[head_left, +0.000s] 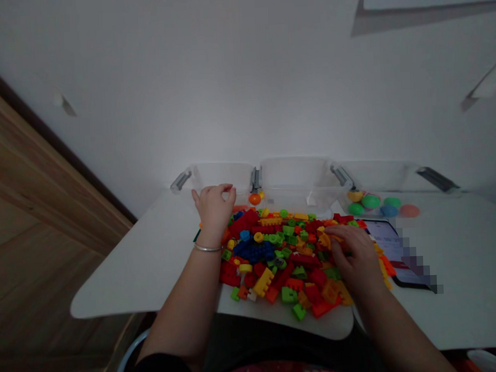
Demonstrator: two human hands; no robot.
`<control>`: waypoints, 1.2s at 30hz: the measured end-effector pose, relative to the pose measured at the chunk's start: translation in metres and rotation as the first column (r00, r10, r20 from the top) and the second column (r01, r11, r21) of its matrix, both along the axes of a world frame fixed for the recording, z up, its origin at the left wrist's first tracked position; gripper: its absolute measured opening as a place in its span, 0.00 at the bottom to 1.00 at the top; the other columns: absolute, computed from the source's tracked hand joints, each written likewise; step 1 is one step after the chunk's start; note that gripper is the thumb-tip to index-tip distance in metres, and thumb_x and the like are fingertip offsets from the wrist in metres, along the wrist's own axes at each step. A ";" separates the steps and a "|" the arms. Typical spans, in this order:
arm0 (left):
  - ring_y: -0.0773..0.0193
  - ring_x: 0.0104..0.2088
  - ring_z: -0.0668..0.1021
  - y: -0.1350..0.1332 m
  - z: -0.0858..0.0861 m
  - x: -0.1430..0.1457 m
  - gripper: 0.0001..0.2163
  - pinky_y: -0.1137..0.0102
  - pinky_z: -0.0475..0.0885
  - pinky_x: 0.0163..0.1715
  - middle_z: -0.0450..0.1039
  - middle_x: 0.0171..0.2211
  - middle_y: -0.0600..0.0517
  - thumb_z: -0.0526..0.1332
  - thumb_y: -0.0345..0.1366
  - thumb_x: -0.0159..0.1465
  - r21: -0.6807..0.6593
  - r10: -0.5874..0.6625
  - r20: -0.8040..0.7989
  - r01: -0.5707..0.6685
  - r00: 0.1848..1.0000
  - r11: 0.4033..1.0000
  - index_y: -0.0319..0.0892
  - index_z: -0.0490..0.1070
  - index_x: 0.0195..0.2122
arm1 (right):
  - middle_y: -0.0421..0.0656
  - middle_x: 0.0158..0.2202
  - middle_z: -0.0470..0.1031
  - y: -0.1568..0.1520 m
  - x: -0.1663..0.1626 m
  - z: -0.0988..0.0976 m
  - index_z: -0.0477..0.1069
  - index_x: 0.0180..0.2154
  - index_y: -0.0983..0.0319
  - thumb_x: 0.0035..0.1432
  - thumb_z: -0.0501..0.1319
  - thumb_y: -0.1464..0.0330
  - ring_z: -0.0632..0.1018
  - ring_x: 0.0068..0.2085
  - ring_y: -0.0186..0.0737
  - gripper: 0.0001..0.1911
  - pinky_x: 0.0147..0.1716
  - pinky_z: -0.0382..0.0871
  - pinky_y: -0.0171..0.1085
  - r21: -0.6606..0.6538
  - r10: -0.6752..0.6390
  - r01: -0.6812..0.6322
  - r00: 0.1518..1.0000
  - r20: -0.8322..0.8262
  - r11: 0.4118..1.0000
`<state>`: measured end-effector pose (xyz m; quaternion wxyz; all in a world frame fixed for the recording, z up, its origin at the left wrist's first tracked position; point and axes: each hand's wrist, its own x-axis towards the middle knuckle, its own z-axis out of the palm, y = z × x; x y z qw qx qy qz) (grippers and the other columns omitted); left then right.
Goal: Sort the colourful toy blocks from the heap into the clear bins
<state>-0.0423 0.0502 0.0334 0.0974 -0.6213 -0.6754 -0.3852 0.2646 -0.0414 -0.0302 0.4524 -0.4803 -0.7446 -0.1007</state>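
My left hand is raised at the far left edge of the toy brick pile, in front of the left clear bin. Its thumb and index finger meet in a pinch; anything between the tips is too small to make out. Over the right side of the pile, my right hand has its fingers curled round a yellow-orange toy brick. Around it lie many loose bricks: a dark blue cluster, a yellow brick and a green brick.
Two more clear bins, a middle one and a right one, stand along the wall. An orange ball shows near the left bins. Several coloured balls, one green, sit at the right. A phone lies beside the pile.
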 end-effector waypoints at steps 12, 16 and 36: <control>0.51 0.52 0.75 -0.012 0.009 -0.003 0.12 0.39 0.45 0.63 0.78 0.48 0.49 0.55 0.37 0.64 -0.057 -0.180 0.140 0.189 0.974 0.980 0.47 0.76 0.45 | 0.44 0.40 0.79 0.000 0.001 -0.002 0.74 0.41 0.57 0.59 0.56 0.70 0.78 0.43 0.46 0.10 0.45 0.69 0.48 -0.016 -0.022 0.022 0.999 -0.033 1.000; 0.54 0.47 0.77 -0.034 0.016 -0.003 0.14 0.52 0.64 0.57 0.78 0.47 0.47 0.55 0.38 0.65 0.005 -0.313 0.102 0.315 0.944 0.949 0.44 0.74 0.49 | 0.45 0.40 0.79 -0.001 0.002 -0.001 0.73 0.40 0.57 0.59 0.55 0.70 0.78 0.43 0.46 0.10 0.45 0.69 0.48 -0.006 -0.030 0.030 0.998 -0.047 1.000; 0.47 0.39 0.77 -0.058 -0.017 0.000 0.10 0.53 0.68 0.41 0.77 0.36 0.42 0.59 0.40 0.63 -0.223 -0.025 -0.389 -0.068 0.921 0.972 0.46 0.79 0.39 | 0.44 0.38 0.78 -0.002 0.003 0.001 0.72 0.40 0.58 0.60 0.55 0.73 0.77 0.42 0.44 0.09 0.43 0.69 0.45 0.049 -0.022 0.024 0.999 -0.041 0.999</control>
